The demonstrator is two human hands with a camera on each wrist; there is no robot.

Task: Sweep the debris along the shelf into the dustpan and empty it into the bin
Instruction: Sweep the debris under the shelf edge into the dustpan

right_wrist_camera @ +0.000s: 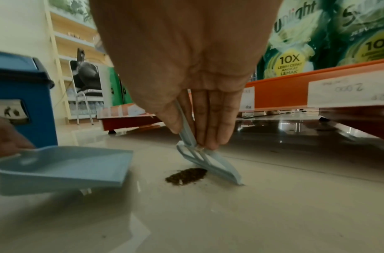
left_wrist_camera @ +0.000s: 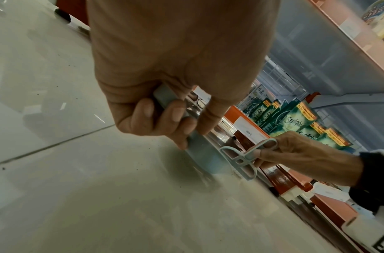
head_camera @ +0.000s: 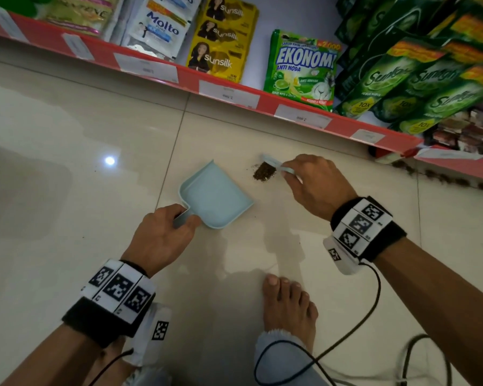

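A light blue dustpan (head_camera: 215, 193) is on the tiled floor, its open mouth turned toward a small brown debris pile (head_camera: 264, 171). My left hand (head_camera: 183, 218) grips the dustpan's handle (left_wrist_camera: 164, 95). In the right wrist view the dustpan (right_wrist_camera: 63, 166) looks lifted a little off the floor. My right hand (head_camera: 287, 168) pinches a small light blue sweeper (head_camera: 276, 164), whose blade (right_wrist_camera: 217, 166) stands on the floor just behind the debris pile (right_wrist_camera: 186, 175). A gap of bare floor separates pile and pan.
A red-edged shelf (head_camera: 229, 89) of sachets and green pouches runs along the back. More dark debris (head_camera: 444, 178) lies under its right end. A blue bin (right_wrist_camera: 19, 95) stands beyond the dustpan. My bare foot (head_camera: 287, 305) and cables (head_camera: 346, 338) are close by.
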